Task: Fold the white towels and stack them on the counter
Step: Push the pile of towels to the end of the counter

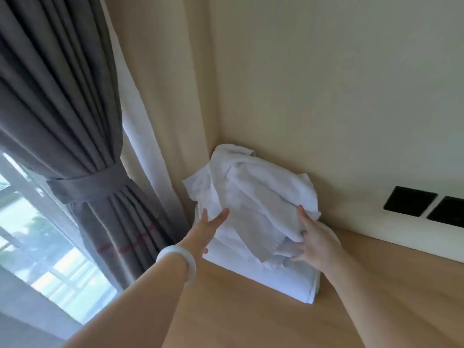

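Head view: the left grip (207,229) is open, its fingers straight and spread, the fingertips touching the left side of a crumpled white terry towel (251,187). The right grip (313,244) is closed on the same towel's right and lower edge, with the thumb on top of the cloth and the fingers curled into the folds beneath.

The crumpled towel is a loose heap. Its long run goes from the wall corner down toward the person, and one flap sticks out to the left. It rests on a flat folded white towel (283,282), which lies on the light wooden bench (251,325), pushed into the corner against the cream wall (326,71).

Two towel pieces show, one loose and one folded; whether the folded piece is a single towel I cannot tell. A pale smooth bangle (175,259) sits on the left wrist. Two black wall sockets (409,200) sit side by side to the right.
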Motion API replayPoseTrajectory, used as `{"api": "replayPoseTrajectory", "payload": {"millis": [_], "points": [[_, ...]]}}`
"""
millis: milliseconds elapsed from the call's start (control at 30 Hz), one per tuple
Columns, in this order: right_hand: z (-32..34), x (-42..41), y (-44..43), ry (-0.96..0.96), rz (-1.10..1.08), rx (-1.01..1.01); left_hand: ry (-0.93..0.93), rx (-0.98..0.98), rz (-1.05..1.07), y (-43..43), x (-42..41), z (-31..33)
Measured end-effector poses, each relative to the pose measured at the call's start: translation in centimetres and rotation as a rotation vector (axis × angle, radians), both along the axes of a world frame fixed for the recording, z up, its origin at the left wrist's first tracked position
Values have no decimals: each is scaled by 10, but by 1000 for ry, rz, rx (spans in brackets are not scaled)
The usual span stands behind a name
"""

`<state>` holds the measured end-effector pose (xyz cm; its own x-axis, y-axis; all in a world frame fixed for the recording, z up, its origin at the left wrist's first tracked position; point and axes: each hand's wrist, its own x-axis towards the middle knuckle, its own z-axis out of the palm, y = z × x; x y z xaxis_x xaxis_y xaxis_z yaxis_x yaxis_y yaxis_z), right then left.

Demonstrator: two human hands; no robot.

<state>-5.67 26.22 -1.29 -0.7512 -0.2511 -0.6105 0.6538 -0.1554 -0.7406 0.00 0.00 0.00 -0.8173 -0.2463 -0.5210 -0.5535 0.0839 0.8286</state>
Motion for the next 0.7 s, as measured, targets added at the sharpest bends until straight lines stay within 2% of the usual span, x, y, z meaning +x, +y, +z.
{"api": "replayPoseTrajectory", "payload": {"millis": [67, 133, 267, 400, 500, 700], "points": [[-3, -23, -6, 7, -23, 100, 16, 23, 14, -7, -20, -2], [-14, -44, -10, -81, -55, 187, -30, 20, 42, -12, -41, -6], [-31, -76, -21, -88, -93, 213, -73, -62, 188, -28, -89, -19], [-26, -79, -27, 20, -157, 292, -9, 143, 198, -49, -113, -38], [-36, -80, -29, 45, -187, 418, 26, 200, 145, -53, -123, -43], [-47, -76, -37, -17, -230, 629, -142, -31, 39, -56, -130, -43]]}}
